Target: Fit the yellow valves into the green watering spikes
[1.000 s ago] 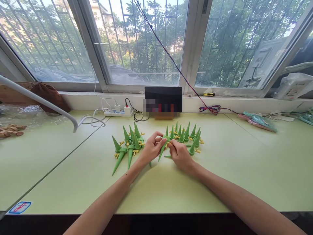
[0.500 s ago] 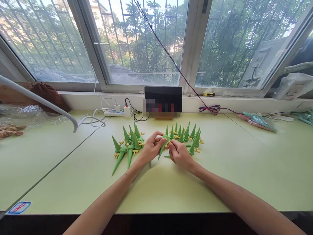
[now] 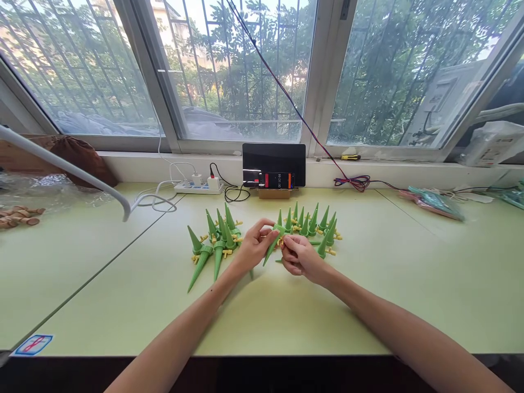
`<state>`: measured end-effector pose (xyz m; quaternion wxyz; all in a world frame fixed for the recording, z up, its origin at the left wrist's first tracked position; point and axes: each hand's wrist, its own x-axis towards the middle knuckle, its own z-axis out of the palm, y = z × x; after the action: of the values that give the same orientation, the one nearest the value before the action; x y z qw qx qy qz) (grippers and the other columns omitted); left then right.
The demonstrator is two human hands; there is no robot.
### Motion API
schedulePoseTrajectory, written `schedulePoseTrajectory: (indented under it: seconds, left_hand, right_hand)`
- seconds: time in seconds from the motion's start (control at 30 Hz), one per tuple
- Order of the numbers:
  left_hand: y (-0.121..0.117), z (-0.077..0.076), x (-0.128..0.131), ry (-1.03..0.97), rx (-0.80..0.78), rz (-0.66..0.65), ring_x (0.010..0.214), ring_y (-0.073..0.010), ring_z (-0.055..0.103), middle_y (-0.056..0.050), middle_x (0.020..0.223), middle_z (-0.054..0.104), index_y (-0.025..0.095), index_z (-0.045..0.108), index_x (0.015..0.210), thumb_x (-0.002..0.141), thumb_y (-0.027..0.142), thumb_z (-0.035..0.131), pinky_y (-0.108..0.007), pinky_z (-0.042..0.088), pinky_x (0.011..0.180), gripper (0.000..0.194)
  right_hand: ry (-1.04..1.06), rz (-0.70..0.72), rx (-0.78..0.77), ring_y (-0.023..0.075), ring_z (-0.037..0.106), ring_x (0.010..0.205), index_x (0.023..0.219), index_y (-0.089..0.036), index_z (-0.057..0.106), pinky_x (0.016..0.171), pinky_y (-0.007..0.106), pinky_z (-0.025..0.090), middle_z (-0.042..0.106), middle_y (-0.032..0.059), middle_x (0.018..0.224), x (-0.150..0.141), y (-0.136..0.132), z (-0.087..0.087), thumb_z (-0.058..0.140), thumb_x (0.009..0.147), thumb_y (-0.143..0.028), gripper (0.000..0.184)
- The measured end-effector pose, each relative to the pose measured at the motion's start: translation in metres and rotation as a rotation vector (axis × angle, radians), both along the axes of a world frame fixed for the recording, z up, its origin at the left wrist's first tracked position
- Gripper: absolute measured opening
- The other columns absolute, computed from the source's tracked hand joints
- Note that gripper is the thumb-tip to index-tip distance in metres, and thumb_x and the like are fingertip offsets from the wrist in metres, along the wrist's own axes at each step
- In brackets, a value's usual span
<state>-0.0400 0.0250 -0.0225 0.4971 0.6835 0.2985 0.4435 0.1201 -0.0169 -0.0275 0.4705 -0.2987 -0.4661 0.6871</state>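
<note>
A green plastic watering spike (image 3: 269, 253) is pinched between the thumb and fingers of my left hand (image 3: 254, 248), its tip slanting down to the left. Beside its collar, the closed fingers of my right hand (image 3: 305, 257) grip a small yellow valve (image 3: 280, 240), partly hidden by the fingertips. Left of my hands stands a cluster of similar spikes (image 3: 219, 256) with yellow valves, some upright and some lying down. Another group of spikes (image 3: 313, 224) is behind and to the right of my right hand. A few lie partly hidden beneath my hands.
At the back of the table (image 3: 123, 305), a dark screen (image 3: 274, 155) has a phone (image 3: 278, 180) in front of it. A power strip (image 3: 196, 188) with cables sits left of it. A white curved tube (image 3: 73, 169) crosses the left side. Plastic bags (image 3: 434, 203) lie at right.
My right-hand fingers have turned slightly around the yellow valve, with the lower fingers now more curled into view. My left hand and the spike have hardly moved.
</note>
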Motion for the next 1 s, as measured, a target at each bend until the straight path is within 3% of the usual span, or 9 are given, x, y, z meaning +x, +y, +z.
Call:
schedulePoseTrajectory:
  seconds: [0.4, 0.63, 0.8, 1.0]
  left_hand:
    - [0.0, 0.0, -0.001, 0.014, 0.05, 0.021, 0.044, -0.0038, 0.036, 0.005, 0.063, 0.056, 0.02, 0.053, 0.101, 0.086, 0.05, 0.062, -0.017, 0.027, 0.04, 0.035]
    - [0.0, 0.0, 0.001, 0.01, 0.0, 0.022, 0.04, -0.0029, 0.028, 0.008, 0.057, 0.048, 0.02, 0.052, 0.098, 0.085, 0.053, 0.062, -0.017, 0.022, 0.038, 0.037]
    - [-0.002, 0.003, 0.002, -0.004, -0.054, -0.009, 0.038, -0.0021, 0.031, 0.007, 0.058, 0.054, 0.02, 0.049, 0.094, 0.085, 0.054, 0.062, -0.015, 0.024, 0.037, 0.038]
    - [-0.004, 0.003, 0.002, -0.001, -0.168, -0.023, 0.033, -0.0021, 0.031, 0.007, 0.059, 0.057, 0.021, 0.045, 0.091, 0.083, 0.057, 0.062, -0.014, 0.02, 0.03, 0.04]
  right_hand:
    - [0.189, 0.183, -0.256, 0.003, 0.019, 0.032, 0.076, -0.018, 0.048, 0.028, 0.015, 0.015, 0.03, -0.0132, 0.044, 0.009, 0.003, 0.005, 0.065, 0.086, -0.038, 0.028]
    - [0.164, 0.114, -0.191, 0.0026, 0.024, 0.033, 0.075, -0.018, 0.047, 0.03, 0.014, 0.016, 0.031, -0.0134, 0.044, 0.005, 0.004, -0.001, 0.072, 0.081, -0.044, 0.036]
    - [0.111, 0.068, -0.12, 0.003, 0.028, 0.032, 0.073, -0.02, 0.045, 0.029, 0.014, 0.018, 0.032, -0.0137, 0.044, 0.002, 0.003, -0.003, 0.075, 0.076, -0.052, 0.044]
    - [-0.091, -0.082, 0.122, 0.0072, 0.039, 0.029, 0.073, -0.022, 0.042, 0.027, 0.018, 0.024, 0.034, -0.0125, 0.044, -0.006, -0.001, -0.006, 0.062, 0.085, -0.057, 0.042]
